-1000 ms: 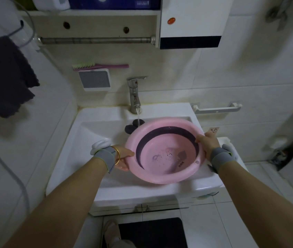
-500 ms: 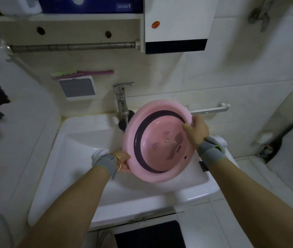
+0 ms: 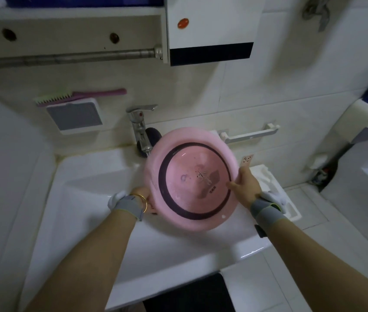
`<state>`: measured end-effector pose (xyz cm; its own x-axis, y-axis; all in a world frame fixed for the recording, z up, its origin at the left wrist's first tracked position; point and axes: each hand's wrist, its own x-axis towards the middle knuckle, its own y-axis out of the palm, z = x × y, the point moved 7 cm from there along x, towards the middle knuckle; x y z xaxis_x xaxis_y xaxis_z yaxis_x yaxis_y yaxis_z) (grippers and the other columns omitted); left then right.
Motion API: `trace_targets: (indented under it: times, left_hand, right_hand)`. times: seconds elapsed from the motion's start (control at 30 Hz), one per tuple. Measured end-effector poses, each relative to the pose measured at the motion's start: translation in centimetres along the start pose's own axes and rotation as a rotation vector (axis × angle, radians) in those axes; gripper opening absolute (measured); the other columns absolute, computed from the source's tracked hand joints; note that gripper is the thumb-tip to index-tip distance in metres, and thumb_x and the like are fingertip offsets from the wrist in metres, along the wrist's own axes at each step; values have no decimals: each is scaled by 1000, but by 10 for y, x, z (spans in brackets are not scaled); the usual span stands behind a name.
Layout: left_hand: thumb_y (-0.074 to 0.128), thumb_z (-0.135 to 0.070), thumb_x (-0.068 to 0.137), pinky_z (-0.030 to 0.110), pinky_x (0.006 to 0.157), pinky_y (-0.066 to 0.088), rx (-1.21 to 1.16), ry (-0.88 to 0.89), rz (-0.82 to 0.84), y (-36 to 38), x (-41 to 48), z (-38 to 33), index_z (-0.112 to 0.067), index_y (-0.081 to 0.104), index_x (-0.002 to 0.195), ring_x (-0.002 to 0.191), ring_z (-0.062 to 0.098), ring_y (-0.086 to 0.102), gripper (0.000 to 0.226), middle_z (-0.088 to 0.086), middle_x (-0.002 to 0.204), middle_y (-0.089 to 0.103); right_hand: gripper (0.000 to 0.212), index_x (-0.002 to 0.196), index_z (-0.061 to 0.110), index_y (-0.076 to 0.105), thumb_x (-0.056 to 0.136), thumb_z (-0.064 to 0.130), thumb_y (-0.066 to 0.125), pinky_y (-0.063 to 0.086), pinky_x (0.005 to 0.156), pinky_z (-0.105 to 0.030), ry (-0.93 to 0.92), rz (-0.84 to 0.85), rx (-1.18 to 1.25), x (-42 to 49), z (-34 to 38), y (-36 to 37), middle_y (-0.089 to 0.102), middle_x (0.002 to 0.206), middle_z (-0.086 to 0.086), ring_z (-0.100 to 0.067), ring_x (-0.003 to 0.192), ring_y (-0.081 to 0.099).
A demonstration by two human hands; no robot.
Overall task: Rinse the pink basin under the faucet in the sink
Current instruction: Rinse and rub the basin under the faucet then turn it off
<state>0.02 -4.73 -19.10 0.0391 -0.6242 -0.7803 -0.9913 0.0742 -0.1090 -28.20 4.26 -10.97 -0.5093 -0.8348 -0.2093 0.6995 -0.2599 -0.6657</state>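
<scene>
The pink basin [image 3: 195, 179] is held up over the sink [image 3: 84, 199], toward its back right corner, tipped so its open inside faces the camera. Its upper left rim sits just beside the spout of the faucet [image 3: 141, 129], which stands at the sink's back edge; whether water is running I cannot tell.

The left hand [image 3: 143, 199] is closed on the lower left rim, mostly hidden behind it. The right hand [image 3: 244, 184] is closed on the right rim, thumb lying inside against the dark ring. The hands grip opposite sides, so the basin lies between them and turns about the line joining them. It is round, with no long axis. The faucet lies up and to the left of the basin, on the left hand's side, so I judge the next tilt must bring the bowl's mouth under the spout from there.

A small printed mark and a cartoon figure sit on the basin's floor, too blurred to read. No brand is legible elsewhere.
</scene>
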Motion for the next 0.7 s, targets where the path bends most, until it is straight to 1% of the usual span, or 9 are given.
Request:
trace_targets:
  times: [0.07, 0.13, 0.17, 0.23, 0.3, 0.4, 0.5, 0.6, 0.7]
  left_hand:
    - [33, 6, 91, 58, 102, 41, 40, 6, -32, -6, 8, -3, 7, 57, 105, 114, 37, 56, 27, 21, 102, 60]
    - [40, -1, 94, 49, 104, 44, 102, 65, -98, -12, 12, -6, 7, 52, 126, 124, 37, 53, 35, 19, 118, 58]
    - [42, -3, 94, 43, 104, 45, 152, 114, -131, -15, 16, -9, 8, 49, 131, 122, 35, 55, 39, 15, 119, 57]
    - [47, 4, 90, 28, 93, 44, 182, 174, -175, -22, 12, -15, 12, 52, 128, 99, 27, 57, 39, 12, 109, 57]
    - [52, 14, 83, 29, 80, 40, 192, 225, -227, -31, 10, -21, 18, 56, 120, 89, 22, 50, 37, 21, 103, 60]
    - [60, 15, 76, 40, 89, 50, 202, 282, -281, -49, 6, -23, 16, 55, 122, 99, 35, 61, 46, 30, 122, 61]
    - [65, 11, 71, 44, 90, 52, 280, 325, -333, -65, 0, -26, 13, 58, 119, 106, 41, 63, 49, 27, 119, 63]
    - [71, -3, 71, 42, 96, 50, 454, 351, -371, -78, -7, -34, 7, 51, 125, 113, 39, 59, 59, 25, 125, 60]
    - [71, -11, 76, 38, 97, 45, 589, 341, -396, -86, -31, -40, 4, 42, 130, 118, 38, 54, 63, 23, 130, 53]
  right_hand:
    - [27, 101, 7, 44, 85, 19, 63, 52, 71, -41, 55, 44, -18, 3, -10, 10, 57, 93, -13, -32, 83, 57]
    - [28, 98, 9, 44, 84, 22, 64, 57, 75, -49, 113, 82, -5, 5, -21, 20, 58, 96, -14, -35, 88, 61]
    - [28, 102, 9, 45, 85, 22, 64, 59, 75, -50, 156, 107, 10, 6, -27, 25, 58, 101, -15, -37, 92, 61]
    - [33, 114, 9, 45, 87, 18, 61, 60, 73, -49, 233, 162, 72, 6, -36, 39, 56, 111, -15, -39, 100, 60]
    - [31, 115, 10, 44, 88, 12, 59, 61, 69, -46, 290, 207, 145, 6, -43, 55, 55, 117, -18, -40, 103, 60]
    - [33, 120, 8, 42, 90, 7, 56, 57, 61, -41, 365, 252, 244, 3, -50, 78, 53, 124, -22, -42, 101, 61]
    - [39, 127, 2, 41, 92, 9, 56, 54, 59, -41, 425, 308, 356, -1, -52, 99, 54, 122, -24, -39, 91, 60]
    - [36, 124, -6, 48, 89, 2, 54, 57, 71, -52, 495, 347, 393, -3, -57, 121, 59, 117, -29, -40, 86, 61]
    - [37, 124, -10, 50, 88, -7, 51, 54, 84, -58, 530, 409, 364, -9, -58, 145, 60, 116, -33, -41, 89, 62]
